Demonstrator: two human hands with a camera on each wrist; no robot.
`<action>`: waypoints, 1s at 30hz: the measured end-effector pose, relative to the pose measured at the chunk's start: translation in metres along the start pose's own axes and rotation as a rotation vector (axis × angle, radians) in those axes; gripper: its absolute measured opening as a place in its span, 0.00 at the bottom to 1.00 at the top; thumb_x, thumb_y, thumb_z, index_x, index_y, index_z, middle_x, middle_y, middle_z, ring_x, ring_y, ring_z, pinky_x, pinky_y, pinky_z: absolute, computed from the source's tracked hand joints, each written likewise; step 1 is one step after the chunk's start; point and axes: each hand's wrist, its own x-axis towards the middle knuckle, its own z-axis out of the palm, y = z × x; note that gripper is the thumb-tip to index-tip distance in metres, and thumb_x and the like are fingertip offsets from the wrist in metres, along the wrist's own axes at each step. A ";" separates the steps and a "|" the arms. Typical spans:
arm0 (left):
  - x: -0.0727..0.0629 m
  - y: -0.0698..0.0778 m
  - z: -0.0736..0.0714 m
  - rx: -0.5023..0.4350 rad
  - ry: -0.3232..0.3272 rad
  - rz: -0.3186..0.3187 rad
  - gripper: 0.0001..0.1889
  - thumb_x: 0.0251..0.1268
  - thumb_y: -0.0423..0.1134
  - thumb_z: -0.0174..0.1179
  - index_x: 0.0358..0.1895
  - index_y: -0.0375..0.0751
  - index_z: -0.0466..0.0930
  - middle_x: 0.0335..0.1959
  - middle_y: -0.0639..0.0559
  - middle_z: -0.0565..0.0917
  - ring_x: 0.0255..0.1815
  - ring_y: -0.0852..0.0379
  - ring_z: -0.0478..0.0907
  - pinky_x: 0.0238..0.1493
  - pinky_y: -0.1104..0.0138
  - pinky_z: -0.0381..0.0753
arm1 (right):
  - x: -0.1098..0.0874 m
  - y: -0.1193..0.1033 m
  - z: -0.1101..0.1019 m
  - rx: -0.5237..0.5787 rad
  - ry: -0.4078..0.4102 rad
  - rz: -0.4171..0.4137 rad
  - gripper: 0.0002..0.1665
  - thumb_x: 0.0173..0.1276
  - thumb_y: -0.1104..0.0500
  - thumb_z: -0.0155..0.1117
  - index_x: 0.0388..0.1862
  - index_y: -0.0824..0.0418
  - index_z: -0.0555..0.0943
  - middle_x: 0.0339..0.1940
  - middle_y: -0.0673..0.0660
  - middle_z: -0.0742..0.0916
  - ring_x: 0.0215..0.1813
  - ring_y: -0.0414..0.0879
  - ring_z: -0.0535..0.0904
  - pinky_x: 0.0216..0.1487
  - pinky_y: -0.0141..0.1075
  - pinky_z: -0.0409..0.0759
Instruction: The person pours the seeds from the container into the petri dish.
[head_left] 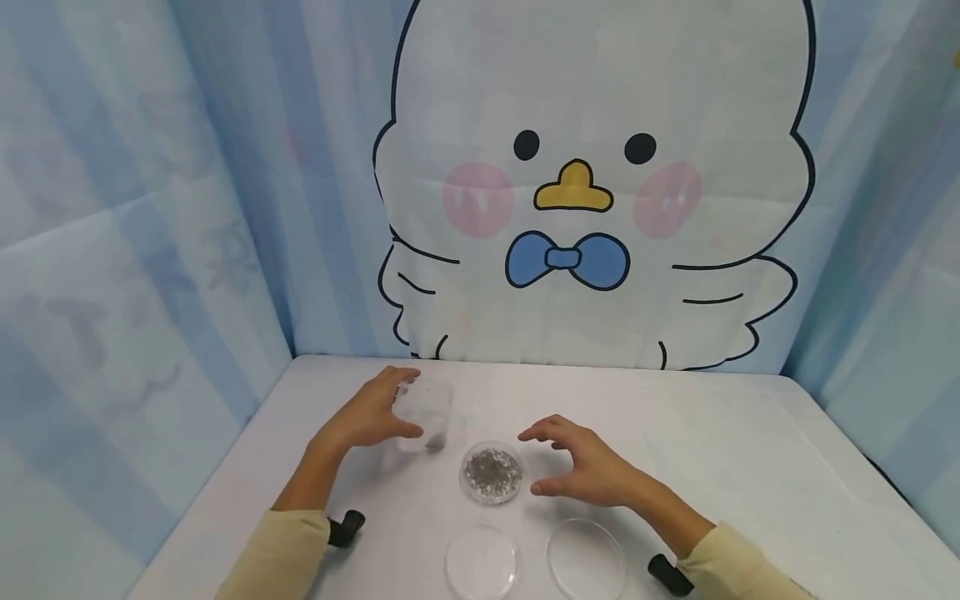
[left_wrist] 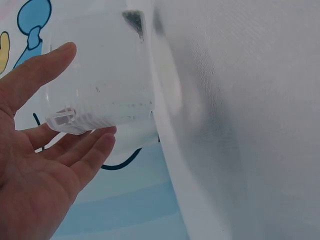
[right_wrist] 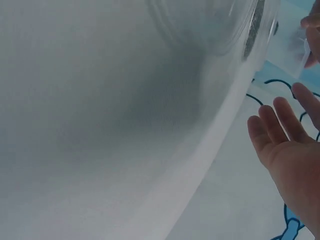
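My left hand [head_left: 375,412] is at a clear plastic tub [head_left: 426,408] with a small dark patch of grains at its bottom corner. In the left wrist view the thumb lies across the near side of the tub [left_wrist: 100,70], while the slightly bent fingers [left_wrist: 92,152] reach along another side; firm contact is not plain. A round clear dish [head_left: 492,473] full of grey and white granules stands between the hands. Just right of it my right hand [head_left: 588,467] hovers, thumb and fingers spread, holding nothing. In the right wrist view its fingers [right_wrist: 285,120] are apart.
Two round clear dishes or lids, one at left [head_left: 482,563] and one at right [head_left: 587,558], lie on the white table [head_left: 735,467] nearest the person. Black wrist devices [head_left: 347,528] stick out by both sleeves. A printed curtain [head_left: 337,183] hangs behind the table.
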 end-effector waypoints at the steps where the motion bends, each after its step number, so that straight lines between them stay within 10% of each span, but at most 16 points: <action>1: -0.002 0.001 -0.001 -0.001 0.003 0.002 0.46 0.55 0.42 0.79 0.77 0.37 0.66 0.72 0.38 0.73 0.69 0.38 0.75 0.67 0.44 0.77 | -0.002 -0.001 0.002 0.003 0.003 -0.011 0.35 0.63 0.49 0.80 0.67 0.57 0.79 0.64 0.51 0.82 0.65 0.60 0.79 0.65 0.56 0.80; 17: -0.045 0.029 0.001 0.001 0.021 0.110 0.47 0.51 0.39 0.82 0.75 0.42 0.67 0.70 0.43 0.73 0.67 0.39 0.77 0.64 0.46 0.81 | -0.026 -0.043 0.038 0.109 -0.043 -0.045 0.41 0.58 0.49 0.83 0.67 0.59 0.76 0.61 0.57 0.83 0.62 0.57 0.82 0.62 0.43 0.84; 30: -0.076 0.045 0.005 0.071 0.039 0.221 0.46 0.47 0.41 0.84 0.72 0.42 0.70 0.66 0.51 0.75 0.61 0.48 0.79 0.60 0.51 0.83 | -0.032 -0.056 0.054 -0.014 -0.092 -0.026 0.52 0.47 0.42 0.88 0.68 0.58 0.77 0.58 0.50 0.81 0.58 0.44 0.81 0.61 0.38 0.81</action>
